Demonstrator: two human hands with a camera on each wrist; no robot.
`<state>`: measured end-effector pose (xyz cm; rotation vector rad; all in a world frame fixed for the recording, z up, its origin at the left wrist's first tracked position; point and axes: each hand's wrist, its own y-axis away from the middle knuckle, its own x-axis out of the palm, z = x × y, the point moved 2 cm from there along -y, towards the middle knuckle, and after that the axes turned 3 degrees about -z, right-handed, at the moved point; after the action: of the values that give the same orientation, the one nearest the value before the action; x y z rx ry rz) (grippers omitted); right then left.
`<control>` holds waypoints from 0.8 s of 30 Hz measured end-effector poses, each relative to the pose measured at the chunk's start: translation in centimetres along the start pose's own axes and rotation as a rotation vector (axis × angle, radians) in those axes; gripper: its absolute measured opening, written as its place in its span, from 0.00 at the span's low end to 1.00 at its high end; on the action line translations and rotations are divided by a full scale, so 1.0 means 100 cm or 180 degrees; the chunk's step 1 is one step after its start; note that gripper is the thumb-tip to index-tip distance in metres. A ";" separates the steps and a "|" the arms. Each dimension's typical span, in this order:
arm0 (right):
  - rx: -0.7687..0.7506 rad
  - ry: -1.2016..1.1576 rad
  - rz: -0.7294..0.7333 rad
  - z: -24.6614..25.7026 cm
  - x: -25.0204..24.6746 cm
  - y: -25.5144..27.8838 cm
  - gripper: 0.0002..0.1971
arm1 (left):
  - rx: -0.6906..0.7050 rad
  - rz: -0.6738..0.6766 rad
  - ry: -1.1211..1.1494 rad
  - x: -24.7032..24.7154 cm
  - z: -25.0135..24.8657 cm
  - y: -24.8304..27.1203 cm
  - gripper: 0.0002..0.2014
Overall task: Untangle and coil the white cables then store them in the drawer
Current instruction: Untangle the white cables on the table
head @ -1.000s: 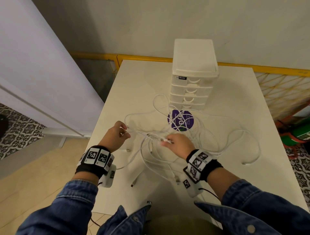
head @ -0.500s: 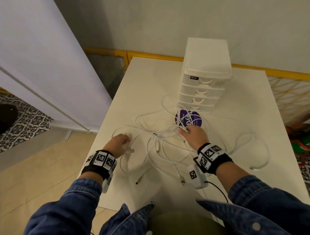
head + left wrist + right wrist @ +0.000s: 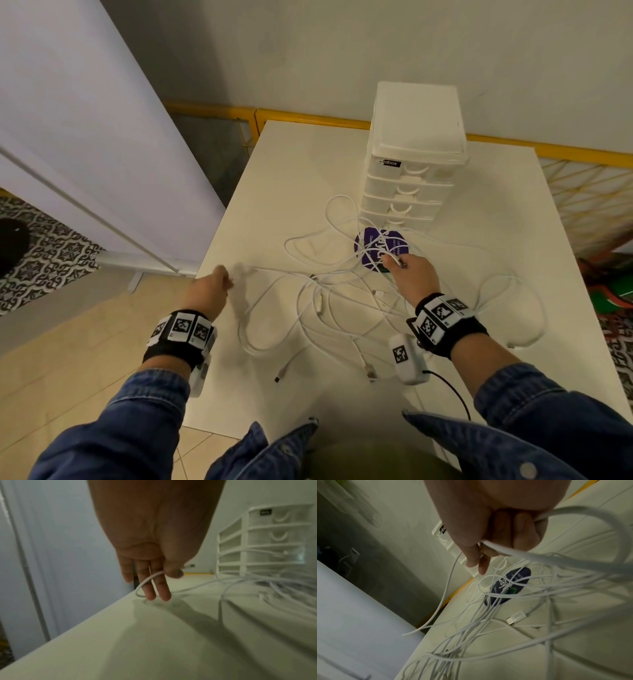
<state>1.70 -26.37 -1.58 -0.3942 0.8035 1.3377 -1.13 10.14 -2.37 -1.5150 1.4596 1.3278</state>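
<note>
While the white cables (image 3: 346,301) lie tangled across the middle of the table (image 3: 291,164), the left hand (image 3: 209,294) at the table's left edge pinches one strand between thumb and fingers (image 3: 161,588). The right hand (image 3: 412,277) curls its fingers (image 3: 522,524) round another strand just above the purple sticker (image 3: 368,245). The drawer unit (image 3: 411,161) stands near the far edge, drawers closed.

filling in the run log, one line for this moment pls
phase: untangling | left hand: pinches cable | right hand: grips cable | white cables: tangled on table | drawers: closed
</note>
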 end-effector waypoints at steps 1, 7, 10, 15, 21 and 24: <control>-0.0006 -0.0017 -0.0004 -0.001 -0.001 0.000 0.25 | -0.0111 -0.0282 0.0463 -0.006 -0.001 -0.003 0.08; -0.0010 0.0007 -0.0002 -0.002 -0.003 0.002 0.24 | -0.0225 -0.0855 0.1451 -0.038 -0.042 -0.013 0.10; 0.0025 0.0027 0.0003 -0.004 -0.007 0.000 0.23 | -0.0253 0.0770 0.1049 -0.031 -0.069 -0.014 0.08; 0.0094 0.0005 -0.0050 -0.016 -0.016 -0.003 0.24 | 0.0029 0.0735 0.0780 -0.014 -0.087 -0.026 0.11; 0.0218 0.0103 -0.0078 -0.025 -0.027 -0.004 0.25 | 0.0298 0.0966 0.0398 0.018 -0.099 -0.032 0.13; 0.0272 0.0129 -0.0094 -0.029 -0.032 -0.006 0.25 | 0.0232 0.1037 0.0511 0.020 -0.103 -0.035 0.08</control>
<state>1.33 -30.66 -1.37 -0.3651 0.8824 1.2669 4.31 0.51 -1.95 -1.4052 1.9003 1.3418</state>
